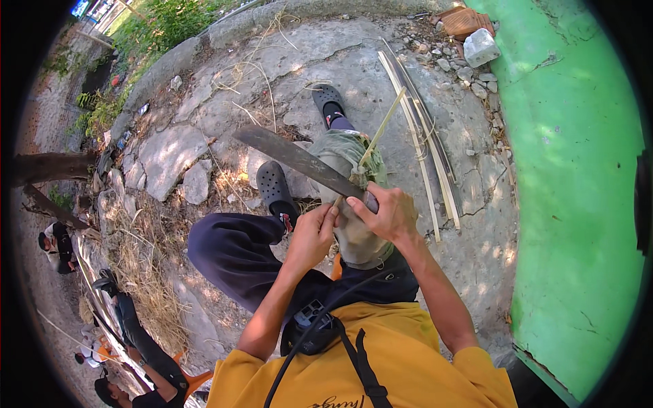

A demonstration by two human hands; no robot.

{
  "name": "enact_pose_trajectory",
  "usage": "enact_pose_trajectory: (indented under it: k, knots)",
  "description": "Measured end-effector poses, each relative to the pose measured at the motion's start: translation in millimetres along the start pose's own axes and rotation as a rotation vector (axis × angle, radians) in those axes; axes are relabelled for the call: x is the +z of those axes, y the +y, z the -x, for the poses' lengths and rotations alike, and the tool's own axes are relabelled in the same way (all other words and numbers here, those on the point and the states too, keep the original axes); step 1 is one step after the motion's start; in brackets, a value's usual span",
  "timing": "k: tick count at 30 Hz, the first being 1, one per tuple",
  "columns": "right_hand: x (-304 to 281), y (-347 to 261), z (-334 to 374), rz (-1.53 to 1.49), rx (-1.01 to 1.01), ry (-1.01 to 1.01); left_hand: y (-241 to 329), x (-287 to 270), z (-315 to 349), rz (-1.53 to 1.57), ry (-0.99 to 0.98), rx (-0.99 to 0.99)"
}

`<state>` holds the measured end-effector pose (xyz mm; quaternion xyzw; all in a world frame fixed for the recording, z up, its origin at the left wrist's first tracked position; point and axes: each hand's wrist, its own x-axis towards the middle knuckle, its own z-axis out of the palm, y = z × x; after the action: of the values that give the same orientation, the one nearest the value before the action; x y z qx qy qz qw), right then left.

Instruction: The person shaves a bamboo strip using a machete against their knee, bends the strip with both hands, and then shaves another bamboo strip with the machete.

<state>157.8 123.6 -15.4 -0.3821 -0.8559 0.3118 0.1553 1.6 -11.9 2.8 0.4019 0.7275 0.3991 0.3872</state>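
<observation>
My right hand (392, 216) is closed round the near end of a machete (292, 156), its thumb pressed on the dark, worn metal. The broad blade slants away to the far left, over my right leg. Close by, my left hand (311, 238) pinches the near end of a thin pale bamboo strip (384, 126). That strip passes beneath the machete and points to the far right. A greenish cloth (337, 146) covers my right knee and shin under both tools and hands. Where blade and strip meet, my right fingers partly hide them.
Several long bamboo strips (425, 146) lie on the cracked concrete (469, 173) to the right. Beyond them stands a green wall (571, 170), with stones and a pale block (481, 47) near its far end. Dry shavings (146, 272) litter the left. People (146, 340) sit at the lower left.
</observation>
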Motion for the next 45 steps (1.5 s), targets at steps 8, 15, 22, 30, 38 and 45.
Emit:
enact_pose_trajectory:
  k: [8,15,22,30,38,45]
  knots:
    - [1,4,-8,-0.077,0.106,0.019,12,-27,68,0.018,0.015,-0.095]
    - [18,48,14,-0.329,0.005,0.202,5,-41,67,-0.171,-0.045,-0.034]
    - [3,81,38,-1.152,0.353,0.380,7,-36,58,-0.179,-0.038,0.060]
    - [48,212,132,-0.614,0.784,0.334,59,-46,-13,-0.518,0.053,0.346]
    - [130,276,212,0.170,0.492,0.219,52,-76,-47,-0.528,0.105,0.661]
    - [157,289,190,0.181,0.570,0.047,21,-94,-38,-0.557,0.185,0.564]
